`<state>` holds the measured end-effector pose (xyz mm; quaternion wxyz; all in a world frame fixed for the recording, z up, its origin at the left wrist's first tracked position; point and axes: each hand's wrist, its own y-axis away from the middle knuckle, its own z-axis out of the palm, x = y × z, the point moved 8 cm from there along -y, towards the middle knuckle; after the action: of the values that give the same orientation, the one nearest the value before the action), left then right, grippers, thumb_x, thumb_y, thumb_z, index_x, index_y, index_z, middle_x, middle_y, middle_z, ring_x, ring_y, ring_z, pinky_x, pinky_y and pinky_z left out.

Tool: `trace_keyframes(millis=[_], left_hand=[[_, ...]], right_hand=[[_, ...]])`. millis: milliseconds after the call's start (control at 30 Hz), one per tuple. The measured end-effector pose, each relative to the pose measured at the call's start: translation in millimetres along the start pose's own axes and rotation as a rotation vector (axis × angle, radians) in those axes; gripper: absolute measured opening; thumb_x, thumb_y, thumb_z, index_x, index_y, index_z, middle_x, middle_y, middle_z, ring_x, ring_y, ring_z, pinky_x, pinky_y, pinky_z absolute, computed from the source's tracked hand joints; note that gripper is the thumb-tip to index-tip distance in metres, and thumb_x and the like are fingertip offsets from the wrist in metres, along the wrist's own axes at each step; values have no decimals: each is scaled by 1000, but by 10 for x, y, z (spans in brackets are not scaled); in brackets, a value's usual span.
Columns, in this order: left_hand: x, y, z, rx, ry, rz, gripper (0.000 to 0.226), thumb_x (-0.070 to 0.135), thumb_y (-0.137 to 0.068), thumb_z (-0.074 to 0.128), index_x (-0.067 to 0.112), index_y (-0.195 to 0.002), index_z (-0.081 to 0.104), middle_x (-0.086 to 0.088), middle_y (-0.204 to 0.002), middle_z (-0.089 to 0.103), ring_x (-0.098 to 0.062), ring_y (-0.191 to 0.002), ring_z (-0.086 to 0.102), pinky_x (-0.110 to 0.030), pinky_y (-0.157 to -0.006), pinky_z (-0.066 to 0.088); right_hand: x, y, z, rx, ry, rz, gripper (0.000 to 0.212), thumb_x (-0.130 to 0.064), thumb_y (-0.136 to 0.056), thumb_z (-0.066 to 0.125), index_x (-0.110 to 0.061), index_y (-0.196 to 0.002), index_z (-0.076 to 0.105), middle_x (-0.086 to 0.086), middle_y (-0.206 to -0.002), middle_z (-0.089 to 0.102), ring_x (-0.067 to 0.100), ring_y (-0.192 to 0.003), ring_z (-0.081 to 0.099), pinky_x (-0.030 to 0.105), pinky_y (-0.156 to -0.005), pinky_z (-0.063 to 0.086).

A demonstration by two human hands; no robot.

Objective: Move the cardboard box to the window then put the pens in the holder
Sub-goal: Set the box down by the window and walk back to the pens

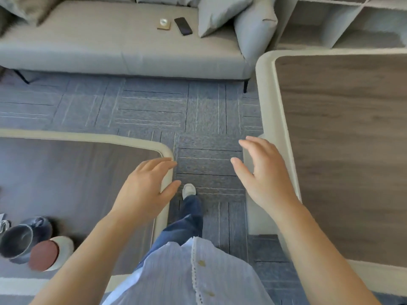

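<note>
Cardboard box: not in our view, nor pens.
Hands: our left hand (146, 186) and right hand (263, 172) spread, empty, nearer us than the sofa (110, 47).
Tip: we find the box first.

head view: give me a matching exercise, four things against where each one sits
Things:
1 phone
2 shoe
3 cups
4 cushion

Places:
A on the carpet between the two tables
B on the left table's near end
C flat on the sofa seat
D propped at the sofa's right end

Pairs: 1-C, 2-A, 3-B, 4-D
</note>
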<state>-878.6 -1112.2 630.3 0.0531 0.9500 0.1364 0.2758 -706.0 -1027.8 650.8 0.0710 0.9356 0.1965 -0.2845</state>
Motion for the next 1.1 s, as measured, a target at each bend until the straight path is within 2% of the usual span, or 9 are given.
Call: trace_keyframes(millis=[167,433,633,900,1000,1100], left_hand=[[-9,-999,-223,17,41,-13,50,35,-71,45,12,-115,55,-10,-126,57,-32,-117,49,-41,-95,39],[256,-2574,-734,34,23,111,48,31,-74,47,8,-116,53,-13,-127,56,-33,-118,47,-40,-97,36],[432,-3632,-853,36,15,162,40,23,-83,54,12,-121,48,-8,-134,49,-28,-124,40,-36,-101,31],[655,-5010,-848,-33,-53,169,42,28,-85,52,15,-124,46,-6,-136,47,-25,-127,38,-33,-102,29],[752,-5416,-870,-54,-74,181,51,38,-77,43,14,-121,49,-7,-133,51,-28,-124,42,-37,-101,32],[848,-5797,-828,-86,-76,189,54,37,-73,39,14,-121,49,-7,-132,51,-27,-124,43,-37,-101,33]], right_hand=[[58,-960,34,-19,-1,-5,50,-35,-78,42,-8,-119,50,12,-131,51,26,-122,43,35,-102,31],[186,-2053,8,-51,-24,63,50,-36,-78,42,-10,-119,50,9,-131,50,23,-123,41,24,-98,21],[446,-2839,-3,-51,-43,128,49,-35,-77,43,-9,-117,52,10,-130,51,26,-123,42,32,-101,27],[814,-4435,-361,-17,-43,105,52,-38,-78,40,-10,-120,48,9,-134,47,23,-126,38,35,-104,26],[918,-4991,-605,14,-31,87,50,-37,-81,41,-9,-122,47,10,-135,45,23,-127,36,35,-105,25],[1092,-5459,-830,52,-24,121,41,-27,-87,48,-8,-123,45,10,-137,43,24,-128,34,36,-105,24]])
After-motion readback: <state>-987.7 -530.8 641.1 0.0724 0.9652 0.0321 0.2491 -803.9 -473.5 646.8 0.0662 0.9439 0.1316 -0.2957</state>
